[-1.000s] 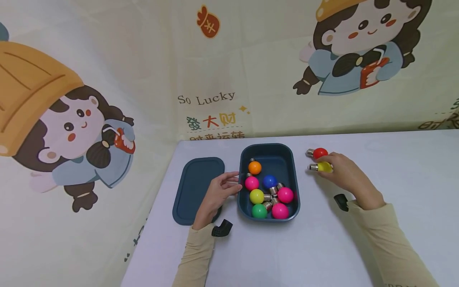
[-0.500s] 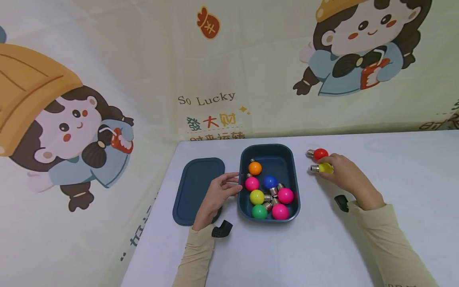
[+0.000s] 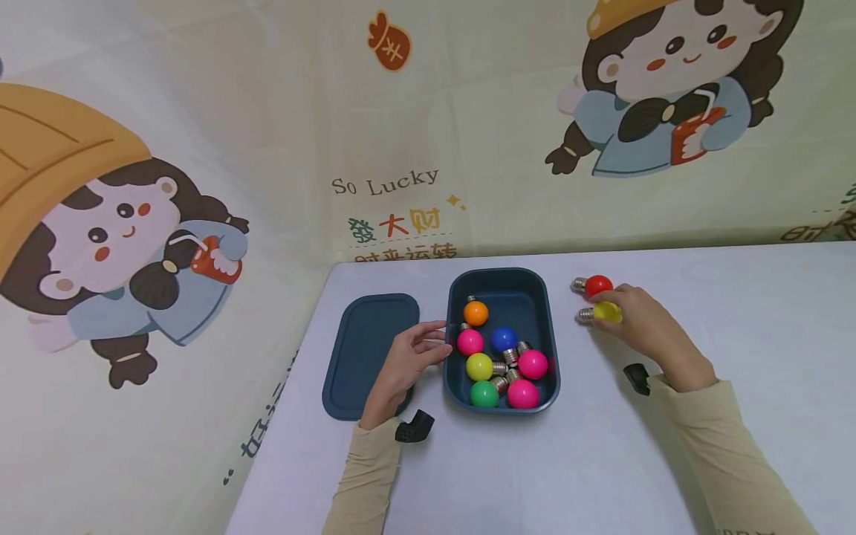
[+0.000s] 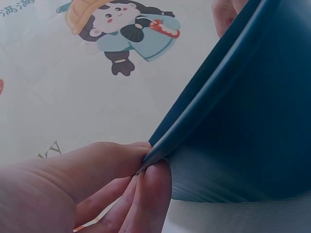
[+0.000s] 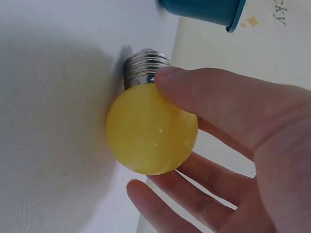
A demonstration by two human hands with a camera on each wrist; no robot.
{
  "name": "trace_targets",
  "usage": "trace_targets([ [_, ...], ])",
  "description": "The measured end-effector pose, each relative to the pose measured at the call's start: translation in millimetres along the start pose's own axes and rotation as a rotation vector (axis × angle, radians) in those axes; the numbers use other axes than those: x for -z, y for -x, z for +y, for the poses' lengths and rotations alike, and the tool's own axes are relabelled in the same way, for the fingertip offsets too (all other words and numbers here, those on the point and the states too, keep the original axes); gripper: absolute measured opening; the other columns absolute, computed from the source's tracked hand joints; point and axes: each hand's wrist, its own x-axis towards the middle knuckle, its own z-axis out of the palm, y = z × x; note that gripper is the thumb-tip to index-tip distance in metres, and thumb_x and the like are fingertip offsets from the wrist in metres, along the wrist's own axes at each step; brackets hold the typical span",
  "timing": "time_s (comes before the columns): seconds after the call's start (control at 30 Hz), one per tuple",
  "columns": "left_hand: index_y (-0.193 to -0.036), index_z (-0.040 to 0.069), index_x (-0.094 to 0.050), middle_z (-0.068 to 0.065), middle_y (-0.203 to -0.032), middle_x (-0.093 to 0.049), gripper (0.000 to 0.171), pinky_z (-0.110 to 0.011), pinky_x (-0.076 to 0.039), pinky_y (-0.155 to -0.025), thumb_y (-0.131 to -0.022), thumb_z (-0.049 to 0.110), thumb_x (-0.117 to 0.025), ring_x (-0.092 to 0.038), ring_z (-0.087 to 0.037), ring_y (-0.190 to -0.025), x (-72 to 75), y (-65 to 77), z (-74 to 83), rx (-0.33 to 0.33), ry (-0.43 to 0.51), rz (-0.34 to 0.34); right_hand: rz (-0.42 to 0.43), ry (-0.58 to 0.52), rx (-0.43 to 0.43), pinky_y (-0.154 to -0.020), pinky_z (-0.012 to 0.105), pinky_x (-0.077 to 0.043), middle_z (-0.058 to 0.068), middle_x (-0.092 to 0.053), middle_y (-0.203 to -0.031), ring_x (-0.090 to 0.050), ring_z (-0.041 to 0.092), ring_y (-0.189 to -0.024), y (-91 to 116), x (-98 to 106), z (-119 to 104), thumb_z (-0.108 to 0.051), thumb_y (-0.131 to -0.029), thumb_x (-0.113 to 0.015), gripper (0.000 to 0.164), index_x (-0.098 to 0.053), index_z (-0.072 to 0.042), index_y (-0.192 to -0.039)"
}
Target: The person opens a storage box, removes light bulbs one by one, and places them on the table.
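My right hand holds a yellow light bulb between thumb and fingers, the thumb lying near its silver screw base. Close behind that hand, a red light bulb lies on the table. A dark blue box stands to the left, with several bulbs inside: orange, blue, yellow, green and pink ones. My left hand is at the box's left side; in the left wrist view its thumb and finger pinch the rim.
Left of the box lies a flat dark blue lid, partly under my left hand. A white table carries everything. Printed cloth hangs behind and along the left side.
Both hands stay nearly in place, and the yellow bulb shifts only slightly in my right fingers. The hanging cloth at the left has drifted left.
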Motion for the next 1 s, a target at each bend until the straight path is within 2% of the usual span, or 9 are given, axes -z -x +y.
trace_targets([
  [0.27,-0.135,0.012,-0.06,-0.014,-0.12,-0.064,0.049,-0.032,-0.059,-0.083,-0.089,0.016,-0.076,-0.067,-0.018,-0.095,1.0,-0.6,-0.5,0.007,0.002,0.003,-0.003,-0.001,-0.033,-0.093,0.064,-0.047,0.034,-0.058,-0.115,-0.053,0.048,-0.105,1.1,4.2,-4.4,-0.012,-0.085,-0.077,0.038,-0.067,0.005,-0.117],
  [0.43,-0.138,0.01,-0.057,-0.015,-0.124,-0.063,0.052,-0.034,-0.059,-0.086,-0.089,0.015,-0.075,-0.066,-0.016,-0.098,0.8,-1.2,0.0,0.019,0.005,0.0,-0.009,0.011,-0.061,-0.096,0.066,-0.044,0.036,-0.055,-0.119,-0.049,0.052,-0.111,0.9,8.6,-8.3,-0.012,-0.085,-0.077,0.042,-0.064,0.009,-0.119],
  [0.6,-0.141,0.008,-0.054,-0.015,-0.126,-0.062,0.055,-0.037,-0.058,-0.089,-0.09,0.014,-0.074,-0.066,-0.016,-0.099,0.4,-1.0,1.1,0.029,0.01,0.006,0.019,0.013,-0.04,-0.098,0.065,-0.043,0.035,-0.055,-0.118,-0.049,0.051,-0.112,0.4,12.8,-16.6,-0.009,-0.085,-0.075,0.042,-0.062,0.01,-0.12],
  [0.83,-0.136,0.012,-0.059,-0.014,-0.123,-0.064,0.051,-0.03,-0.058,-0.085,-0.089,0.017,-0.076,-0.067,-0.018,-0.099,3.3,-2.8,1.8,0.031,0.003,-0.007,0.04,0.002,-0.013,-0.098,0.062,-0.045,0.032,-0.057,-0.117,-0.05,0.047,-0.11,-0.9,15.6,-27.2,-0.011,-0.087,-0.074,0.038,-0.063,0.009,-0.117],
  [1.0,-0.136,0.012,-0.059,-0.015,-0.123,-0.064,0.05,-0.03,-0.058,-0.085,-0.089,0.018,-0.076,-0.067,-0.019,-0.099,3.7,-3.1,3.0,0.029,-0.002,-0.008,0.066,-0.018,0.026,-0.097,0.059,-0.045,0.028,-0.059,-0.114,-0.052,0.044,-0.108,-0.2,18.2,-35.3,-0.011,-0.086,-0.075,0.036,-0.065,0.007,-0.115],
])
